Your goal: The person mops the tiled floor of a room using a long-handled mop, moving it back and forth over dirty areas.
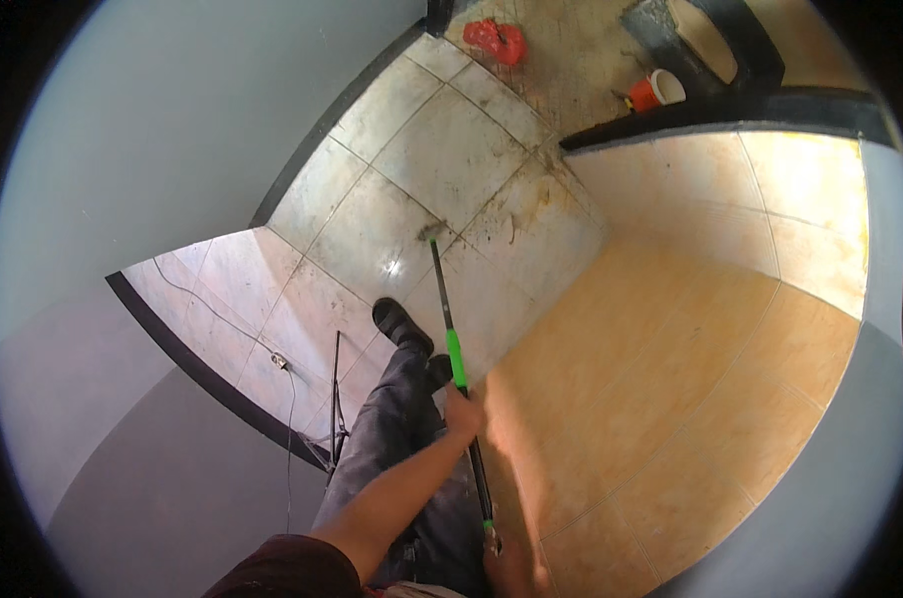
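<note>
A long black pole (479,471) with a bright green sleeve (456,357) slants down through the middle of the picture. My left hand (462,413) is wrapped around it just below the sleeve. At the pole's near end, close to the bottom edge, my right hand (505,560) grips it too, partly in shadow. The far tip rests by a small dark patch (429,232) on the tile floor (444,149); the kind of head cannot be made out. Brown and black smears (522,217) mark the tiles around and beyond the tip.
My sandalled foot (403,327) stands left of the pole. A cable with a socket (279,361) lies by the left wall, near a thin black metal stand (337,396). Past the doorway are a red plastic bag (496,41) and a red-and-white container (657,91). Tiled wall (668,374) bounds the right.
</note>
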